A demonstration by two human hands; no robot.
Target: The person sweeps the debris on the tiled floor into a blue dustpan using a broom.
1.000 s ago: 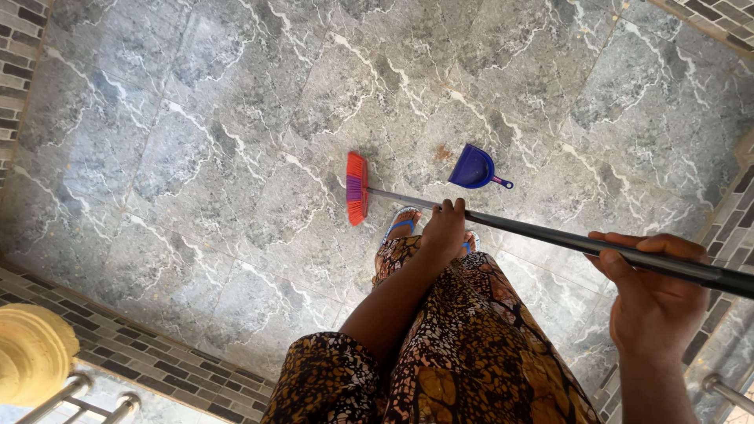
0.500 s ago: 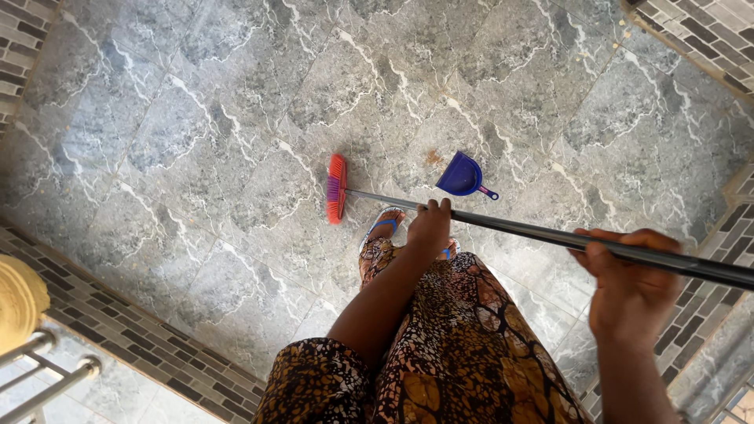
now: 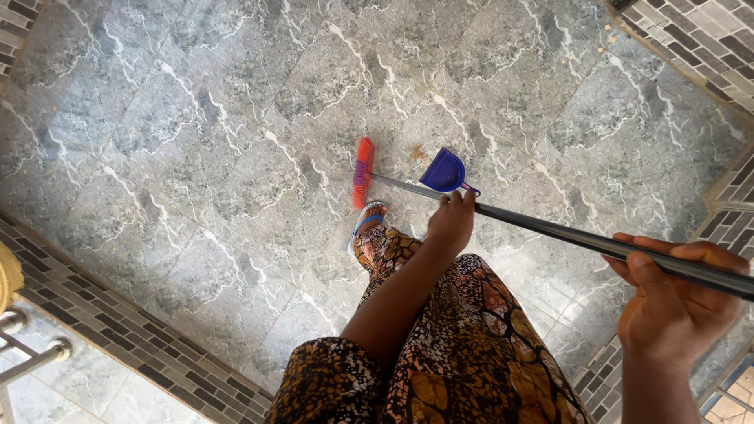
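i see my left hand (image 3: 449, 222) closed around the broom (image 3: 362, 172) handle low down, my right hand (image 3: 674, 302) curled under it higher up, the bristles on the floor (image 3: 196, 157) just left of the dustpan (image 3: 442, 172). a hard stroke toward the dustpan could knock it or scatter the small brown pile (image 3: 418, 153) just beside it.

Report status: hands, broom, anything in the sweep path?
Left hand and right hand both gripping the broom handle. Red broom head down on the tiled floor. Blue dustpan lies just beside it.
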